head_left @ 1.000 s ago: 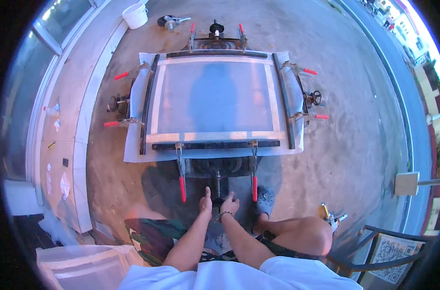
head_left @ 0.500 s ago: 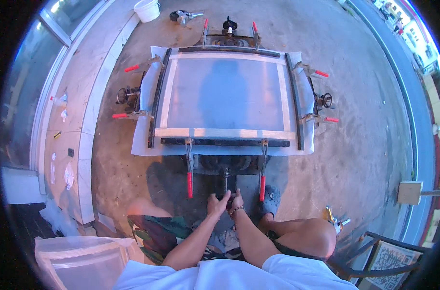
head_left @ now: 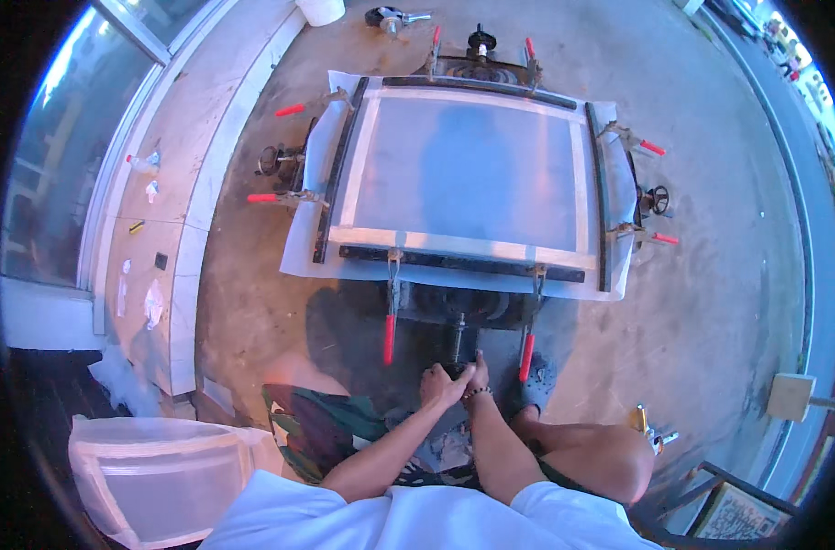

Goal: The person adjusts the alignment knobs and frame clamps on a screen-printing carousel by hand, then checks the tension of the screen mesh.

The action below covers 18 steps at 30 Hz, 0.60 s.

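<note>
In front of me stands a mesh-stretching frame, its pale translucent mesh (head_left: 390, 174) clamped along all four sides by black bars (head_left: 463, 263). From the near side a threaded screw (head_left: 459, 335) points toward me and ends in a dark handwheel (head_left: 454, 368), mostly covered by my hands. My left hand (head_left: 442, 389) is closed around the wheel's left side. On its right side my right hand (head_left: 478, 379) grips too, with the thumb pointing up and a bead bracelet at the wrist. Red-handled clamps (head_left: 389, 339) hang to either side of the screw.
Similar handwheels (head_left: 656, 199) sit at the other sides. A second meshed frame (head_left: 165, 449) leans at the lower left. On the left ledge (head_left: 174, 266) lie scraps and a bottle (head_left: 144, 163). A metal-and-yellow tool (head_left: 653, 431) rests by my right knee. A white bucket (head_left: 321, 9) stands far left.
My view has turned slightly, so the frame appears farther right and tilted. Both hands stay at the handwheel; their grip has shifted, and more of the wheel shows between them.
</note>
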{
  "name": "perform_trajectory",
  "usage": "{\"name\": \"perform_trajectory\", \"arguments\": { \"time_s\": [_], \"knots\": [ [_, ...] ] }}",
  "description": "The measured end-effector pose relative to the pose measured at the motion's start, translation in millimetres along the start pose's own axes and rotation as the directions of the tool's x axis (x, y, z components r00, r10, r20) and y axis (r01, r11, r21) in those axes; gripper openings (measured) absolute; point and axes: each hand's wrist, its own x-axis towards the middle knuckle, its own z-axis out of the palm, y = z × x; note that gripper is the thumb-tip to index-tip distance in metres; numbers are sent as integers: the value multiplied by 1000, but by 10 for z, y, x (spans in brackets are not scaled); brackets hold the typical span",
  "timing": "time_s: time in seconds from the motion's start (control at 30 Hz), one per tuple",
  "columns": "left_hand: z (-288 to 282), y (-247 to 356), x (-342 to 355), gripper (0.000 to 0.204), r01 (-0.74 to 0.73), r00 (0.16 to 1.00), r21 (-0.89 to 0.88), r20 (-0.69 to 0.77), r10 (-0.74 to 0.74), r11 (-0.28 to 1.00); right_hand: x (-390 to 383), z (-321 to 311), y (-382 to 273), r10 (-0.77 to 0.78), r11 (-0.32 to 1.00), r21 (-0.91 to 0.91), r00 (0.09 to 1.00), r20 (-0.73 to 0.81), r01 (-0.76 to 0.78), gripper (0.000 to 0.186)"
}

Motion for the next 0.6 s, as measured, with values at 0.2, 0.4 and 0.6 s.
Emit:
{"name": "perform_trajectory", "arguments": {
  "time_s": [0.2,0.4,0.6],
  "knots": [
    [53,-333,454,94,93,986,-446,165,-21,890,-472,438,-70,-464,724,-690,754,-466,19,62],
    [12,-225,473,95,112,987,-371,146,-61,922,-537,694,164,-711,594,-800,516,-478,78,71],
    [261,-193,338,101,60,992,-332,-89,-95,941,-177,241,-40,-296,835,-546,892,-342,67,79]
  ]
}}
